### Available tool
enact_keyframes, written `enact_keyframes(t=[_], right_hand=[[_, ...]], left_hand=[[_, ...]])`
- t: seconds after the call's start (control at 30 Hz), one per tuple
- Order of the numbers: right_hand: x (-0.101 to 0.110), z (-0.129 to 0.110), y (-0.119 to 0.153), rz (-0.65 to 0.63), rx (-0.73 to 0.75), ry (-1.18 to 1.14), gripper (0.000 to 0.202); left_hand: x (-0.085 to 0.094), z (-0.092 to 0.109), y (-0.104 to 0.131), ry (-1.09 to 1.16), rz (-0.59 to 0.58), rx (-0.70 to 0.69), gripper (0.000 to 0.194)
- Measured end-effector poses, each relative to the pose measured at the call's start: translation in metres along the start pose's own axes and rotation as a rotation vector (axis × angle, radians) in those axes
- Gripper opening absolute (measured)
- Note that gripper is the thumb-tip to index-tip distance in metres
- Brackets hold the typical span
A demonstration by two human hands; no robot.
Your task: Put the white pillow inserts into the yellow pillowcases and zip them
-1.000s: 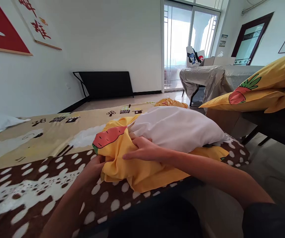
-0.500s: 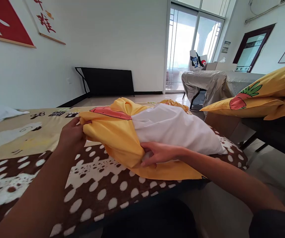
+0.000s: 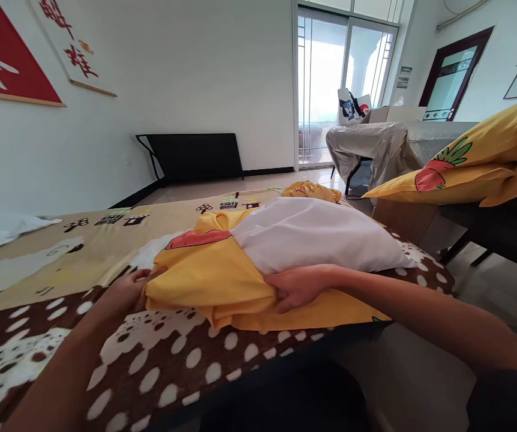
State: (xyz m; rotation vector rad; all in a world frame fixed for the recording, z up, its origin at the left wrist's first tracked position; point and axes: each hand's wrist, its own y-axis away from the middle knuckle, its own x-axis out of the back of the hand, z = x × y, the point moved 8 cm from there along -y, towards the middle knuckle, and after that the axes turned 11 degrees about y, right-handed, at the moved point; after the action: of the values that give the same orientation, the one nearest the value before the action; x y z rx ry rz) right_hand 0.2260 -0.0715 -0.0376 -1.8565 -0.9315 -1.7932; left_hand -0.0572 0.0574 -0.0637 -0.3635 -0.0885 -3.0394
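A white pillow [image 3: 321, 234] lies on the bed, its left end inside a yellow pillowcase [image 3: 204, 276] with a red carrot print. The case is bunched at that end, and more yellow cloth spreads under the pillow's front edge. My left hand [image 3: 129, 293] pinches the case at its left corner, low over the blanket. With fingers curled, my right hand [image 3: 301, 285] grips the rim of the case where it meets the pillow's near side; some of its fingertips are hidden in the cloth.
The bed carries a brown and beige patterned blanket [image 3: 150, 354]. Crumpled yellow cloth [image 3: 312, 191] lies behind the pillow. At right, yellow carrot-print pillows [image 3: 460, 162] rest on a dark bench [image 3: 496, 222]. A plastic-covered table [image 3: 375, 141] stands farther back; white cloth [image 3: 6, 228] lies far left.
My left hand has moved down and slightly left, pulling the case corner lower and flatter. My right hand stays at the case rim, shifted a little right in view.
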Motion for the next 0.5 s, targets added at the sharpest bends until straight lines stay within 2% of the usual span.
enact_keyframes(t=[0.13, 0.17, 0.23, 0.3, 0.37, 0.43, 0.5], right_hand=[[-0.018, 0.005, -0.003, -0.031, -0.082, 0.141, 0.025], [-0.019, 0.004, -0.006, -0.006, -0.101, 0.196, 0.025], [-0.018, -0.003, -0.012, 0.073, -0.117, 0.29, 0.027], [-0.012, -0.01, -0.018, 0.135, -0.111, 0.326, 0.026], [0.001, -0.009, -0.02, 0.198, -0.135, 0.258, 0.019], [0.022, 0.001, -0.015, 0.287, -0.201, 0.164, 0.013], [0.042, 0.016, -0.006, 0.38, -0.271, 0.038, 0.023]], left_hand=[[-0.016, -0.043, 0.03, -0.175, -0.368, 0.337, 0.047], [-0.022, -0.048, 0.038, -0.138, -0.408, 0.385, 0.045], [-0.035, -0.044, 0.043, 0.069, -0.36, 0.371, 0.032], [-0.045, -0.028, 0.04, 0.286, -0.258, 0.294, 0.02], [-0.048, -0.005, 0.033, 0.418, -0.156, 0.225, 0.014], [-0.045, 0.027, 0.024, 0.53, -0.071, 0.156, 0.017], [-0.038, 0.064, 0.016, 0.652, -0.018, 0.076, 0.023]])
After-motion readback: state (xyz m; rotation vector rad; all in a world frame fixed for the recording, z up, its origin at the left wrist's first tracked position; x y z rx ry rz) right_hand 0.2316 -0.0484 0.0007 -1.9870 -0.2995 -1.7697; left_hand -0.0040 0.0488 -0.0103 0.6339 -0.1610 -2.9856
